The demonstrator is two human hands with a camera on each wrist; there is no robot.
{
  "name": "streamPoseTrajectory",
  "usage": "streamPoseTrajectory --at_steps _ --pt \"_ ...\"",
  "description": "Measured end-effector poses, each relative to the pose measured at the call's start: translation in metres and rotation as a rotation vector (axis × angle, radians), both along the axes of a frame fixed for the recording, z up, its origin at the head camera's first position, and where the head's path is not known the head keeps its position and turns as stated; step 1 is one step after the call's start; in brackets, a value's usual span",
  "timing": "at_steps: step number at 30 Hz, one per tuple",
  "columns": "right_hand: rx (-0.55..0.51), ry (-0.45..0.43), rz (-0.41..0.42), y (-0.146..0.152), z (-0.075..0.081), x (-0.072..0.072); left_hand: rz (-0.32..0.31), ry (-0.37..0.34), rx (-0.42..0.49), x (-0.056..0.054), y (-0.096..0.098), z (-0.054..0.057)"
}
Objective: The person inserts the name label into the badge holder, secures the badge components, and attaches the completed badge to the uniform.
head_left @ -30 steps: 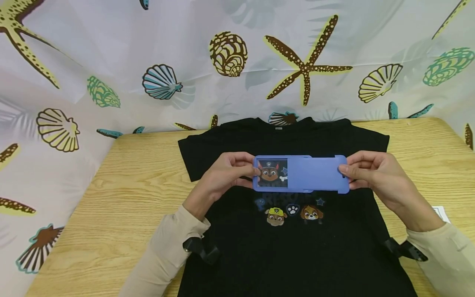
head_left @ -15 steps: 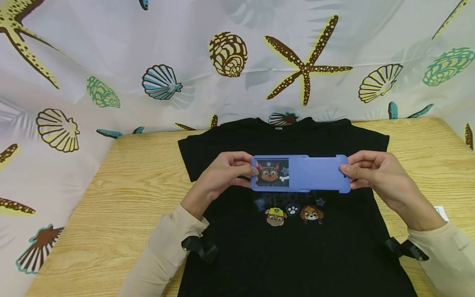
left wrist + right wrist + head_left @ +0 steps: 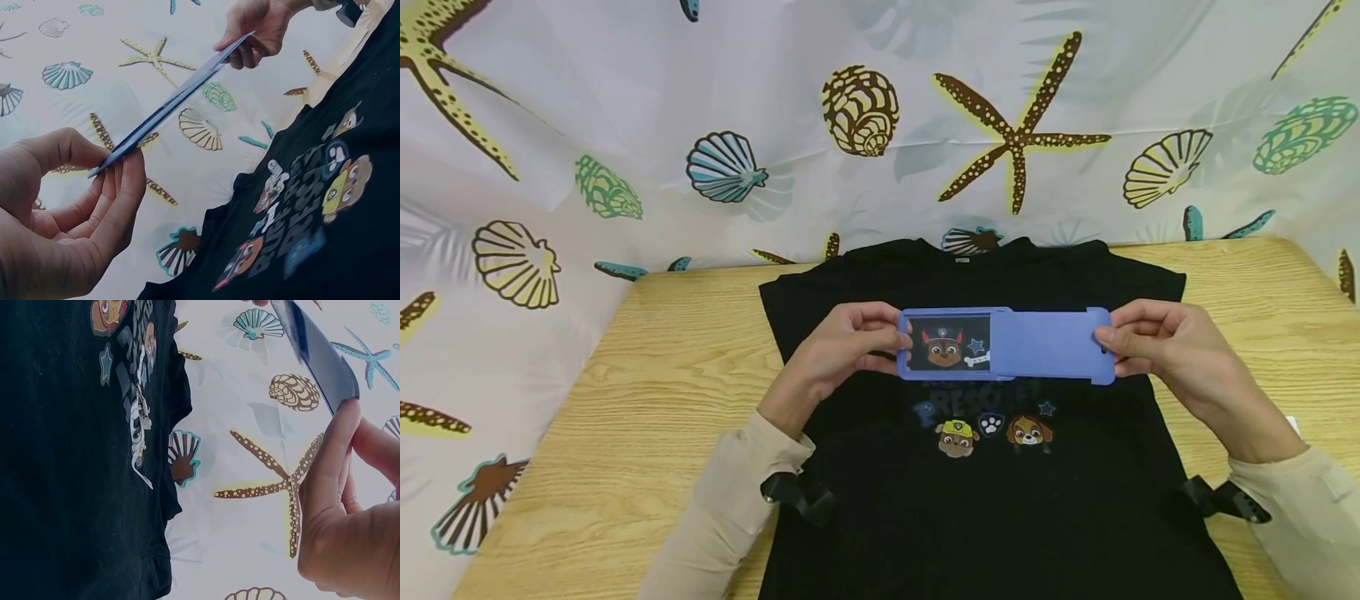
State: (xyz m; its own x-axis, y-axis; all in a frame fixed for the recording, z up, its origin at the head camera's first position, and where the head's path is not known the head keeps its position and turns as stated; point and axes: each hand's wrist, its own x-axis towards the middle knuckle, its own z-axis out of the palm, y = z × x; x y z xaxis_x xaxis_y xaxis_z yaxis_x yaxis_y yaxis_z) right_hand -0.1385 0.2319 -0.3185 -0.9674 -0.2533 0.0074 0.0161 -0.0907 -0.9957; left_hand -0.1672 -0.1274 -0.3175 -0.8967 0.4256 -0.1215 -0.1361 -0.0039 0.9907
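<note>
A blue plastic card holder (image 3: 1048, 343) with a sliding cover is held level above a black T-shirt (image 3: 992, 525). My left hand (image 3: 838, 354) pinches the left end of its clear-windowed frame (image 3: 955, 375) between thumb and fingers. At the opposite end, my right hand (image 3: 1180, 367) pinches the solid blue cover, thumb on top. Frame and cover overlap only partly, and the shirt's dog print shows through the window. In the left wrist view the card holder (image 3: 175, 100) appears edge-on between both hands; the right wrist view shows its cover end (image 3: 325, 369).
The T-shirt lies spread on a wooden table (image 3: 647, 400), its collar toward the back. Behind the table hangs a white cloth (image 3: 797, 75) printed with shells and starfish. A small white item (image 3: 1292, 423) lies partly hidden behind the right wrist.
The hands have moved slightly apart, the left going left and the right going right. The cover has slid farther out of the frame, baring more window. The card holder is slightly higher in view.
</note>
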Motion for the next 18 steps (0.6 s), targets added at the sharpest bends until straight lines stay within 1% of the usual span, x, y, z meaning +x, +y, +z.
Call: streamPoseTrajectory --at_steps 5,10,18 --pt "-0.012 -0.004 -0.016 0.005 0.001 -0.001 0.017 0.003 0.003 -0.005 -0.008 0.0" --pt "-0.021 -0.014 -0.03 0.007 0.0 -0.003 0.056 0.013 0.024 -0.009 -0.017 0.002" --pt "-0.002 -0.062 -0.003 0.008 -0.006 -0.008 0.109 0.015 0.07 -0.016 -0.029 0.001"
